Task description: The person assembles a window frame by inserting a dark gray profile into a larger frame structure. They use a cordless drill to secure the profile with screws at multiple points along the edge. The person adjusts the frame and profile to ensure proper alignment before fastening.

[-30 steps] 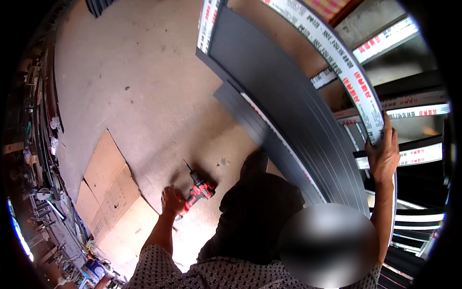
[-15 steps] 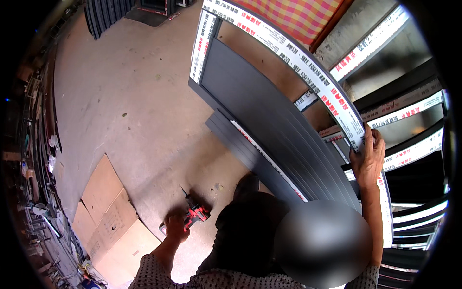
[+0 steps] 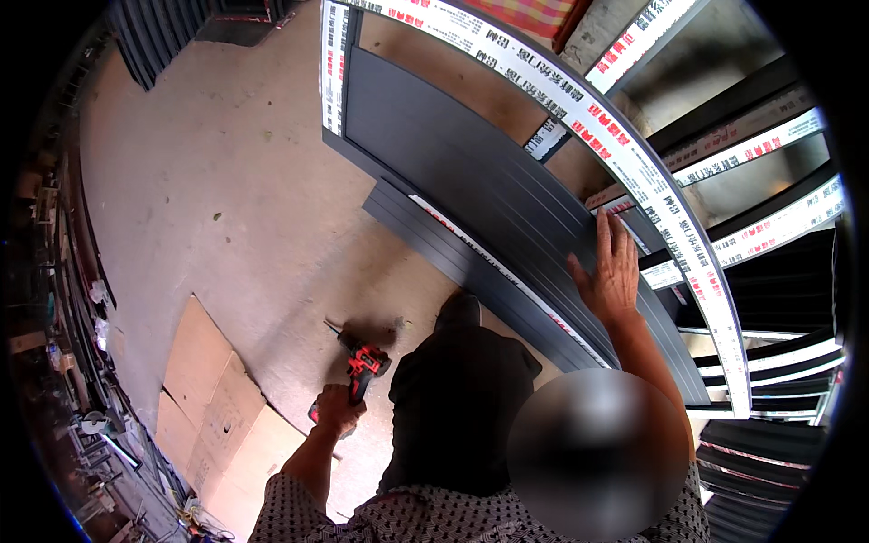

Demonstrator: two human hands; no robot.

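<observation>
My left hand [image 3: 337,412] is wrapped round the handle of a red and black cordless drill [image 3: 367,360], low over the floor, its bit pointing away to the upper left. A large frame [image 3: 579,95], dark grey with printed white protective tape along its edge, leans at the right. Dark grey ribbed panelling [image 3: 462,167] fills its lower part, and the rest is open. My right hand [image 3: 612,279] lies against the panelling near the inner opening, fingers stretched out and slightly apart. Whether its palm presses on the surface is hidden.
Flattened cardboard [image 3: 217,412] lies on the floor at the lower left. Long profiles and clutter [image 3: 72,299] line the left side. More taped frames [image 3: 751,154] stand behind the panel at right. Dark ribbed panels [image 3: 149,41] stand at the far left.
My right hand has let go of the frame's taped outer edge and moved left onto the panelling. The drill has been raised slightly and turned in my left hand. The view has shifted.
</observation>
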